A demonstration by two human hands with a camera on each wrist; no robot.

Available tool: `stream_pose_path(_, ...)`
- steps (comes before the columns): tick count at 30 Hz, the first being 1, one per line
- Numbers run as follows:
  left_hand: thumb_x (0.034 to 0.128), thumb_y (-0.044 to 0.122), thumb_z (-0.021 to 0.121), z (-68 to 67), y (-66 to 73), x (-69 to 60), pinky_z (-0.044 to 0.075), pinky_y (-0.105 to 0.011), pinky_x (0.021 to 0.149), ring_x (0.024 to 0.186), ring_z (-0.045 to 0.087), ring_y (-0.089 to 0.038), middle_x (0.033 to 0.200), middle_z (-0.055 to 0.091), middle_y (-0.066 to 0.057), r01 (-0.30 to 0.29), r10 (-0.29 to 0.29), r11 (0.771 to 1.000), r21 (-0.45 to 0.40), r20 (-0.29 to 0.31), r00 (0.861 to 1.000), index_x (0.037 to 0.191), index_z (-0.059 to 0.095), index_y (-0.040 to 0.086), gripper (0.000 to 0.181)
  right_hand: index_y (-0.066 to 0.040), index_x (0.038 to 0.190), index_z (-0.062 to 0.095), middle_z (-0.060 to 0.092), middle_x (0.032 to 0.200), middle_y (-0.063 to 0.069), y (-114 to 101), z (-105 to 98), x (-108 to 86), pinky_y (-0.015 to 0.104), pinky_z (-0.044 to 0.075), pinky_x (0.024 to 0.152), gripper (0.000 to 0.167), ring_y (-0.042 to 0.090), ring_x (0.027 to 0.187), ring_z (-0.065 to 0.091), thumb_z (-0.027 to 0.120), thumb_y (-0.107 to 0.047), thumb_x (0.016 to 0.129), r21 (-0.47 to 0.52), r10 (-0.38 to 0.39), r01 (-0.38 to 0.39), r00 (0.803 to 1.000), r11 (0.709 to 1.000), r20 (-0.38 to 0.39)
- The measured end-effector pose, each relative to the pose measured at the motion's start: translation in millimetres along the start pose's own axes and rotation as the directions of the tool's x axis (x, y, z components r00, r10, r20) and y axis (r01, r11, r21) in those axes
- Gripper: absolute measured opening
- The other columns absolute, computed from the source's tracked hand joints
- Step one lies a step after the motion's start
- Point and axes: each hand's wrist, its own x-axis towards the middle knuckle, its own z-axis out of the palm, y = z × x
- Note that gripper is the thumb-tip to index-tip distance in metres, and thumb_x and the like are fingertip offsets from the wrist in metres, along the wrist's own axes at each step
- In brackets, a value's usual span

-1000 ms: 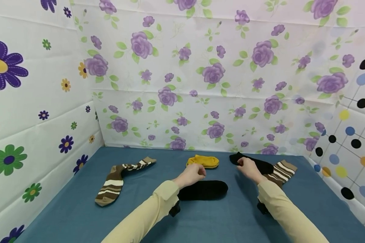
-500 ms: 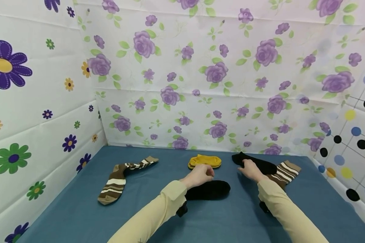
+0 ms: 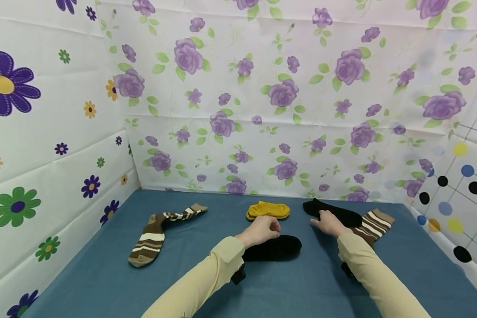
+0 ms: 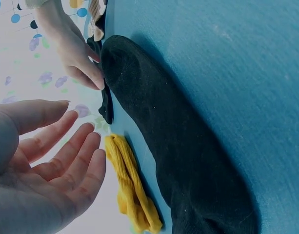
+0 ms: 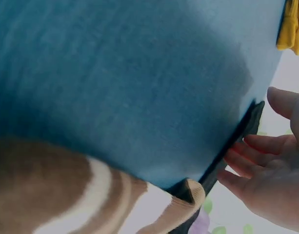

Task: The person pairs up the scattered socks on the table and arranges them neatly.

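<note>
My left hand (image 3: 261,230) hovers over one black sock (image 3: 276,248), its fingers loosely bent with nothing between them; the left wrist view shows the palm and a gap between thumb and fingers. Behind it lies a folded pair of yellow socks (image 3: 268,210). My right hand (image 3: 329,223) is beside a second black sock (image 3: 338,213), fingers relaxed and holding nothing; whether they touch it I cannot tell. That black sock partly overlaps a brown-and-white striped sock (image 3: 375,225), also large in the right wrist view. A matching striped sock (image 3: 149,240) lies bent at the left.
A blue cloth (image 3: 183,282) covers the table. Flowered sheets (image 3: 222,110) stand along its back and left, and a dotted sheet (image 3: 461,198) hangs on the right. Dark wrist camera mounts (image 3: 238,274) sit under the sleeves.
The head view has turned slightly left, shifting the scene rightward. Relative to the black sock, my left hand has moved a little to the right. The socks stay where they lay.
</note>
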Motion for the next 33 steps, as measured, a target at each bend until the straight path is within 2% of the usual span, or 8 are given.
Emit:
stream_pose_path(9,0.0849,0.004,0.062,5.0,4.0,2.7,0.045,-0.023,0.066,0.071,0.052,-0.01,0.078,0.056,0.003,0.015,-0.014,1.0,-0.025,0.012,1.0,0.091,0.064,0.001,0.007,0.022,0.116,0.043,0.044,0.112,0.038,-2.9,-3.2,-9.1,0.05,0.037,0.084,0.048,0.047,0.104,0.045,0.054,-0.018,0.092,-0.025,-0.06,0.061,0.997,0.998,0.037)
stream_pose_path(18,0.0841,0.004,0.063,11.3,6.8,7.7,0.044,-0.022,0.067,0.072,0.052,-0.009,0.079,0.056,0.004,-0.017,0.017,1.0,0.006,0.004,1.0,0.09,0.063,0.003,0.006,0.013,0.106,0.054,0.057,0.096,0.022,-13.5,-8.0,-23.2,0.044,0.044,0.073,0.031,0.035,0.088,0.055,0.059,-0.012,0.088,0.019,-0.137,0.136,0.99,0.99,0.033)
stream_pose_path(23,0.0842,0.004,0.062,15.8,7.3,16.6,0.043,-0.021,0.066,0.071,0.051,-0.009,0.078,0.055,0.003,-0.049,0.049,0.996,0.076,-0.001,0.999,0.091,0.064,0.002,0.007,0.009,0.105,0.056,0.058,0.093,0.015,-10.8,-8.7,-27.1,0.04,0.045,0.07,0.026,0.029,0.084,0.056,0.058,-0.01,0.088,0.072,-0.13,0.13,0.991,0.989,0.006)
stream_pose_path(27,0.0855,0.005,0.06,20.5,9.9,27.3,0.043,-0.022,0.069,0.078,0.052,-0.011,0.085,0.057,0.0,-0.072,0.077,0.98,0.186,-0.021,0.997,0.097,0.065,0.002,0.012,0.009,0.105,0.057,0.058,0.092,0.014,-6.0,-9.3,-27.4,0.04,0.045,0.068,0.023,0.028,0.082,0.057,0.057,-0.007,0.088,0.109,-0.11,0.114,0.993,0.987,-0.046)
stream_pose_path(30,0.0871,0.008,0.06,24.6,13.0,35.1,0.043,-0.022,0.073,0.085,0.054,-0.013,0.093,0.058,-0.003,-0.069,0.077,0.964,0.257,-0.024,0.997,0.103,0.064,0.003,0.017,0.01,0.105,0.057,0.058,0.092,0.015,-4.5,-8.5,-26.3,0.04,0.045,0.068,0.023,0.028,0.081,0.057,0.057,-0.007,0.088,0.102,-0.105,0.109,0.993,0.989,-0.049)
stream_pose_path(33,0.0886,0.012,0.059,28.9,15.6,40.7,0.043,-0.021,0.075,0.09,0.054,-0.013,0.1,0.057,-0.005,-0.071,0.072,0.955,0.289,0.004,0.997,0.109,0.062,0.003,0.022,0.01,0.104,0.057,0.058,0.092,0.016,-4.3,-5.8,-24.9,0.041,0.045,0.069,0.024,0.028,0.081,0.057,0.058,-0.007,0.088,0.075,-0.103,0.105,0.994,0.992,-0.033)
